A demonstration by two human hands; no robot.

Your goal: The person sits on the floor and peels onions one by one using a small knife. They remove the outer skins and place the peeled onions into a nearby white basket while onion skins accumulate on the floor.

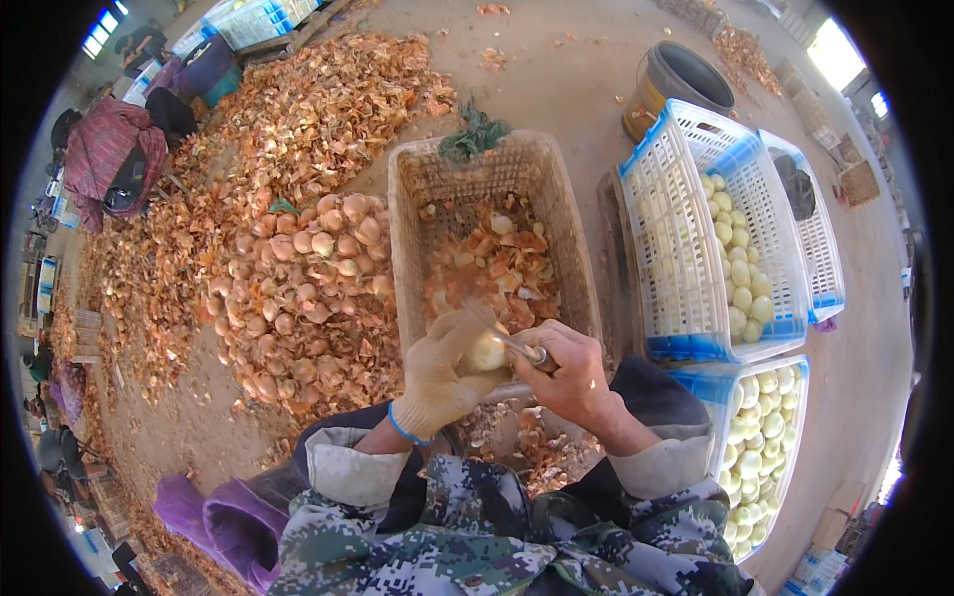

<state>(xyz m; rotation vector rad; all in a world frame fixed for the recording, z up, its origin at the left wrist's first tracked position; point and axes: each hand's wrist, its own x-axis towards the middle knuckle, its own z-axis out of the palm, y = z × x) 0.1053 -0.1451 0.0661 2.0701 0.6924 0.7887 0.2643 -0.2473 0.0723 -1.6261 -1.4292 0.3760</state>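
My left hand [445,380], in a knitted work glove with a blue cuff edge, holds a pale, largely peeled onion [488,353]. My bare right hand [564,370] grips the wooden handle of a knife [514,344]; its blurred blade lies across the top of the onion. Both hands are over the near end of a dirty plastic crate [574,246], which holds loose onion skins [507,257]. A tangle of green netting [474,134] hangs on the crate's far rim. Left of the crate lies a heap of unpeeled onions [298,298].
Onion skins [335,112] cover the floor at the left. At the right stand a white-and-blue crate of peeled onions [671,246], a fuller one [794,447] nearer me and a dark bucket [648,82] behind. A person [141,46] is at the far upper left.
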